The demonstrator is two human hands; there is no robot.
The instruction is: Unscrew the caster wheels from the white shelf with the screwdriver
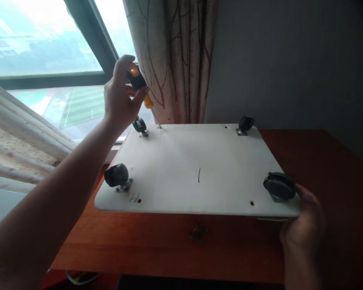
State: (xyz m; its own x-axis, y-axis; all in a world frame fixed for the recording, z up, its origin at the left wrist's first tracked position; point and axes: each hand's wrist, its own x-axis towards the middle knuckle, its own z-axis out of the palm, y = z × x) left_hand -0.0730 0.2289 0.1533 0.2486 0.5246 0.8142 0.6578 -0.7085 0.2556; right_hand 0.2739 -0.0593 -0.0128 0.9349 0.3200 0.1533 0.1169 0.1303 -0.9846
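My left hand [122,90] is closed around the yellow and black handle of a screwdriver [137,79]. Its thin shaft slants down to a screw or hole at the far left edge of a white board [175,173]. Black caster wheels stand up from the board's corners: far left [139,125], near left [116,175], far right [246,124] and near right [278,185]. At the near right corner, my right hand [304,221] grips the board's edge, its fingers beside that caster. Part of this hand is dim and blurred.
The board lies on a reddish-brown wooden table [314,161]. Small metal parts [198,232] lie on the wood by the near edge. Behind are a patterned curtain [175,60] and a window [42,44]. A pale cable [81,278] shows below the table at left.
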